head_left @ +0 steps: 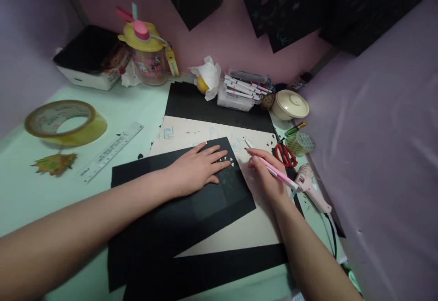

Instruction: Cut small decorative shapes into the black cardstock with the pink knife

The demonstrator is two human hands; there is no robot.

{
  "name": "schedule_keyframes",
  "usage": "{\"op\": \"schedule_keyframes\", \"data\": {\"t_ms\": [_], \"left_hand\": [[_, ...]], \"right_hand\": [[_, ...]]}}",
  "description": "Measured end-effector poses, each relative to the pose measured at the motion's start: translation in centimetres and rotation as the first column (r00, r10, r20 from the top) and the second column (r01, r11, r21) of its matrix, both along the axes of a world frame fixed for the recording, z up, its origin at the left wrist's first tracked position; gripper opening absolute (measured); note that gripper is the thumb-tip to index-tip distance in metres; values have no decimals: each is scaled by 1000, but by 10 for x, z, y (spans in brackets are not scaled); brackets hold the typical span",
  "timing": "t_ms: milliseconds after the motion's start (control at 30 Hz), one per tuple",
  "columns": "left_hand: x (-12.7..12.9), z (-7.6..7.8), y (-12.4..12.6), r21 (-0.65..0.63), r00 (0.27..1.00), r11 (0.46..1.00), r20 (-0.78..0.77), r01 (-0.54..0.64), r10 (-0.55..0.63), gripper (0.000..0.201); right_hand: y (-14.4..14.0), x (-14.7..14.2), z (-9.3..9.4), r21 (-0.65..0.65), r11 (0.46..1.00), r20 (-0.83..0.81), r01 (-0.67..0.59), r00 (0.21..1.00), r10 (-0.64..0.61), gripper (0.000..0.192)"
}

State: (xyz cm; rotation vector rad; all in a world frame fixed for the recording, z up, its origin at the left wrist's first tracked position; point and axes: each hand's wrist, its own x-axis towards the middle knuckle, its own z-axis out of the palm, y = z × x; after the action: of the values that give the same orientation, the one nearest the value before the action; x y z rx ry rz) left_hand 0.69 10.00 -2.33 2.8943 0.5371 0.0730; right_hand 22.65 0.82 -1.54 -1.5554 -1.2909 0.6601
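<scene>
Pink wall (219, 40), mint desk (143, 104)

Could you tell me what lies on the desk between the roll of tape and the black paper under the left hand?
In the head view, a clear ruler lies slantwise between the tape roll and the black paper; a dried leaf sits below the roll.

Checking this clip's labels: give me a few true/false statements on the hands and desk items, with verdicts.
1. The left hand lies flat on black paper. True.
2. The right hand holds scissors. False: it holds a pink pen; the scissors lie beside it.
3. The tape roll sits left of the ruler. True.
4. The markers lie scattered loose. False: they sit together in a clear box.
</scene>
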Motion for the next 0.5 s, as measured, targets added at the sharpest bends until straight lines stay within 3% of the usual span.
{"op": "schedule_keyframes", "data": {"t_ms": [133, 233, 367, 500], "left_hand": [[-10, 4, 15, -78, 996, 993, -13, 87, -89, 48], [-14, 8, 22, -131, 993, 985, -14, 111, -114, 47], [-14, 13, 21, -176, 995, 981, -35, 87, -95, 46], [-11, 16, 19, -212, 993, 974, -66, 78, -93, 49]], "right_hand": [[2, 0, -5, -72, 994, -201, -79, 978, 63, 23], [3, 1, -6, -89, 994, -268, -56, 963, 30, 17], [1, 3, -1, -91, 995, -152, -43, 988, 29, 6], [-1, 1, 3, -110, 990, -42, -83, 996, 79, 12]]}}
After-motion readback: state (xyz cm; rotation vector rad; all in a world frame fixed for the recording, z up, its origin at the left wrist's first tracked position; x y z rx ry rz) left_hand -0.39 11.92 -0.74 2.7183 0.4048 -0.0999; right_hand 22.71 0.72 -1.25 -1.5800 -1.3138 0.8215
